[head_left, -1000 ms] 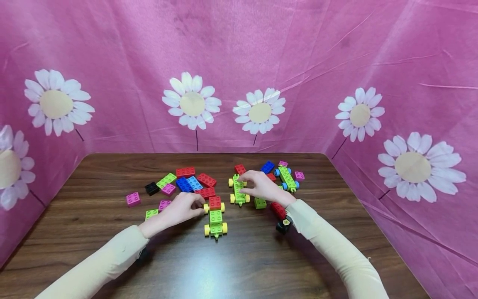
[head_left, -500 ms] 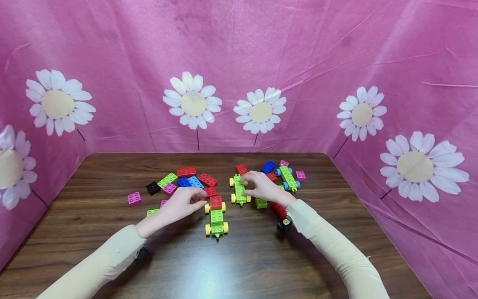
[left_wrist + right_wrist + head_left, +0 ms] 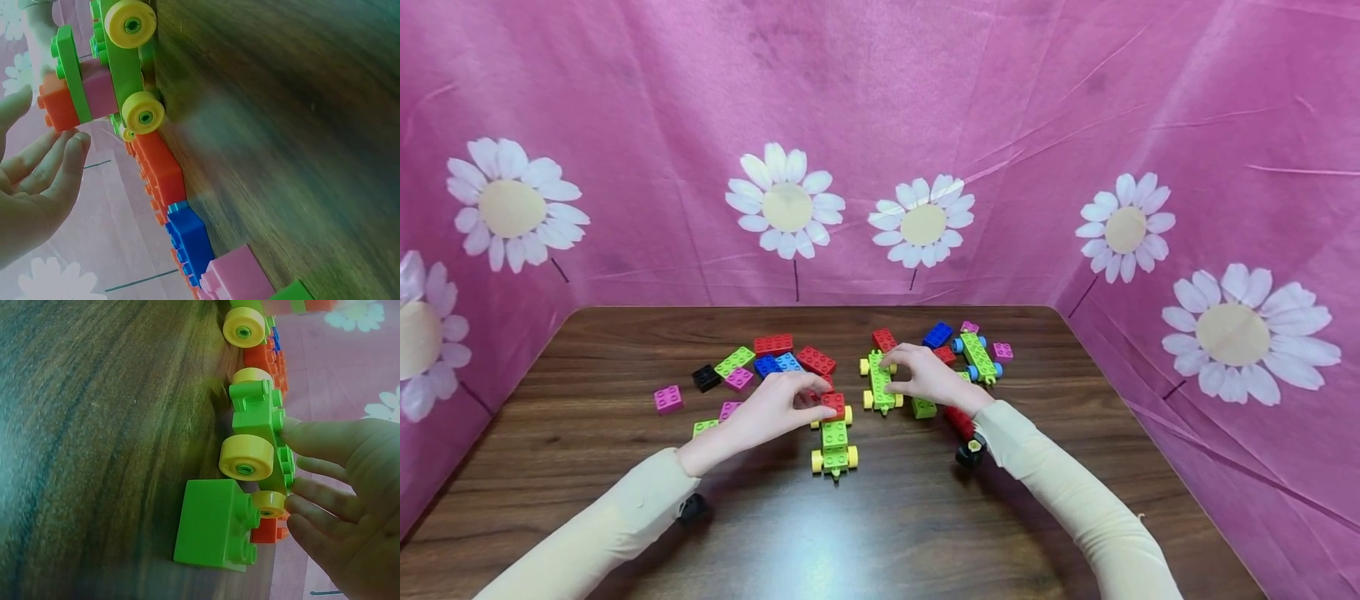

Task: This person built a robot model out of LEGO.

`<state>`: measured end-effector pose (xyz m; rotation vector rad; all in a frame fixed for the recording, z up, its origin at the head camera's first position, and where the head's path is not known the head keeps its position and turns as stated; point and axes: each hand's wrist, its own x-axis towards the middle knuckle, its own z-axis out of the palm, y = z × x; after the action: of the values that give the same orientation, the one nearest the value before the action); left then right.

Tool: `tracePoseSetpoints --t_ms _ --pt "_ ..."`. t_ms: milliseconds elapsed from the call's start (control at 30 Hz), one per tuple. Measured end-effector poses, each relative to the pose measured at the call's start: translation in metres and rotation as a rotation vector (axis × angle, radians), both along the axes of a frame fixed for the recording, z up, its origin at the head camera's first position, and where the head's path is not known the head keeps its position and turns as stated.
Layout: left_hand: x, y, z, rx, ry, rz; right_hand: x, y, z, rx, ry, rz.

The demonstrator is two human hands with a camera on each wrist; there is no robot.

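Observation:
A toy car (image 3: pixel 835 440) of building blocks stands on the table, its green base on yellow wheels. Left wrist view: a pink block (image 3: pixel 99 87), a green block (image 3: pixel 74 75) and a red block (image 3: pixel 59 103) are stacked on it. My left hand (image 3: pixel 778 412) is at the red block, fingertips at one side, thumb spread apart. My right hand (image 3: pixel 928 375) lies over a second green wheeled base (image 3: pixel 880 382). Its thumb and fingertips touch or nearly touch the studs (image 3: pixel 284 469); contact is hard to tell.
Loose red, blue, green, pink and black blocks (image 3: pixel 706 377) lie left and behind. On the right are a green base with blue wheels (image 3: pixel 977 358), a green block (image 3: pixel 922 407), a blue block (image 3: pixel 937 335) and pink blocks (image 3: pixel 1002 352). A pink flowered cloth (image 3: pixel 1022 233) hangs behind.
My left hand has moved right, from beside the toy car to its red block, and the thumb now overlaps that block. The right hand has hardly moved.

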<state>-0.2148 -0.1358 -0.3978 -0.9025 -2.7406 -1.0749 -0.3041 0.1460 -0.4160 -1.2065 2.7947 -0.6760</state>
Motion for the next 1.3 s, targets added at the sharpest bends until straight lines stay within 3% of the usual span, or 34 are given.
tracePoseSetpoints --t_ms 300,800,1300 --pt "-0.002 0.001 0.000 -0.028 0.016 -0.025 0.004 -0.001 0.000 0.019 -0.016 -0.003" --pt "-0.014 0.004 0.002 -0.036 -0.013 0.012 0.019 0.003 0.001 0.031 0.017 0.059" --pt "-0.022 0.006 0.004 -0.049 -0.022 0.036 0.036 0.007 0.010 0.145 -0.015 0.069"
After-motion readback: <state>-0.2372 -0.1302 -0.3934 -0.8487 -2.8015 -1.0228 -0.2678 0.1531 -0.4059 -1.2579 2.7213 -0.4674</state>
